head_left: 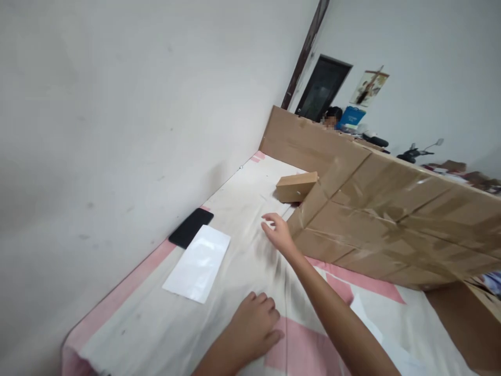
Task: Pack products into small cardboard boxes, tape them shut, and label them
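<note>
Left hand [252,326] curled on creased cloth [156,334], right hand [278,232] splayed

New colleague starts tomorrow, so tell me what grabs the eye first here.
The right hand stretches out, open, over the pale cloth, just short of a small cardboard box beside a tall taped cardboard wall. The left hand rests curled on the cloth nearer the camera. Against the room wall lie a white packet and a flat black slab.
</note>
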Available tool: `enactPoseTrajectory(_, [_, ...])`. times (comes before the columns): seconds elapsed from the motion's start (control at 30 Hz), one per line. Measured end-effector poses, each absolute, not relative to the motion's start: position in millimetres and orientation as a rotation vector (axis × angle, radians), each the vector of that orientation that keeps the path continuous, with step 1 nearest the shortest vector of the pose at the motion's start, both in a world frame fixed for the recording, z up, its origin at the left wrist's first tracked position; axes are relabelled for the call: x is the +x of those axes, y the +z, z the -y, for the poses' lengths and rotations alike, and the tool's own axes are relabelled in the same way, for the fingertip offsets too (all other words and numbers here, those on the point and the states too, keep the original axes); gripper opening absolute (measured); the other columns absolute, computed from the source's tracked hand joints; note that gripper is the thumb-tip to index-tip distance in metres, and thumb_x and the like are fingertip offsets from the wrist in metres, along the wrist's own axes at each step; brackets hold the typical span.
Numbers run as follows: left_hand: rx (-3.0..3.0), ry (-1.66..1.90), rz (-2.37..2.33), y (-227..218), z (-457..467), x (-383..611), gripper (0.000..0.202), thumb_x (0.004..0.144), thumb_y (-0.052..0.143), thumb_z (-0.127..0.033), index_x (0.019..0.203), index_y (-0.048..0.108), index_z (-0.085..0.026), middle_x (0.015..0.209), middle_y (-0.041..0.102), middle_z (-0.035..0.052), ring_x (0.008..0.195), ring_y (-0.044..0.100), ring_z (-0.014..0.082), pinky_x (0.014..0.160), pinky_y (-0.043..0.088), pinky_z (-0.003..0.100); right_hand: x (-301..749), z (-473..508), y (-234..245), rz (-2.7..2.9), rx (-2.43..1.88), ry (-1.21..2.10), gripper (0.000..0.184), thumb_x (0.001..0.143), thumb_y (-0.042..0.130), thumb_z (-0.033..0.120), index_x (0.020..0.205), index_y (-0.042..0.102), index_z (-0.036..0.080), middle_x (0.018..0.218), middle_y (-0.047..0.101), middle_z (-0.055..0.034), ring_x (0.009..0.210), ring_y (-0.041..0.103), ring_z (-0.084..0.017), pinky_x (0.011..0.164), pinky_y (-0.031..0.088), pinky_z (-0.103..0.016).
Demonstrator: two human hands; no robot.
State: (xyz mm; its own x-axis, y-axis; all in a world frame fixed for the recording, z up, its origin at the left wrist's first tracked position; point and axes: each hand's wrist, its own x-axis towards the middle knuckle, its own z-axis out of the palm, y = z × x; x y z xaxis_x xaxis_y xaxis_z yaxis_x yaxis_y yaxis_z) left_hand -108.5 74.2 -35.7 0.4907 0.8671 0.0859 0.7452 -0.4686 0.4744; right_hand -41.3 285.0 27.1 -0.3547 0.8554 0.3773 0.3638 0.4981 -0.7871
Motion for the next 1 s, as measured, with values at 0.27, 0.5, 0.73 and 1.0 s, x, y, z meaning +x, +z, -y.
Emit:
enactPoseTrajectory(0.27, [2.574,0.942,-1.313,-71.7,-90.9,-143.6,0.019,0.093,0.065,-0.030,0.079,0.056,-0.021,0.080,0.067,-0.0035,0.079,0.059,0.0174,0.070,0.038,0.037,-126.1,-341.8,-66.7,1.205,-0.994,1.083,0.026,0.089,0.061,0.042,0.088,0.062,0.016,0.084,0.064,-0.0015,0.071,0.059,-0.013,0.068,0.049,-0.028])
enactPoseTrajectory(0.5, [2.365,1.361,-1.260,-46.2,-129.2,-185.5,0.013,0.096,0.052,-0.021,0.097,0.065,-0.024,0.092,0.075,-0.0003,0.080,0.067,0.0159,0.068,0.047,0.034,-114.4,-361.8,-73.5,0.910,-0.843,1.337,0.020,0.076,0.066,0.036,0.078,0.065,0.016,0.064,0.061,0.0033,0.047,0.040,-0.007,0.046,0.026,-0.020])
enactPoseTrajectory(0.73, [2.282,0.884,-1.948,6.4,-382.1,-175.6,0.064,0.084,0.074,-0.030,0.144,0.054,-0.021,0.143,0.061,0.0146,0.131,0.058,0.0346,0.106,0.050,0.049,-107.8,-378.7,-75.0,0.605,-0.701,1.498,0.037,0.088,0.050,0.053,0.095,0.066,0.021,0.089,0.073,-0.0018,0.074,0.066,-0.014,0.062,0.049,-0.024])
enactPoseTrajectory(1.0, [2.226,1.067,-2.095,-7.0,-532.7,-24.9,0.088,0.091,0.066,-0.031,0.164,0.018,-0.031,0.170,0.024,0.0098,0.156,0.023,0.0354,0.121,0.026,0.069,-104.1,-398.1,-95.5,0.243,-0.530,1.691,0.039,0.095,0.039,0.044,0.133,0.046,0.037,0.152,0.053,-0.0054,0.122,0.066,-0.020,0.098,0.051,-0.050])
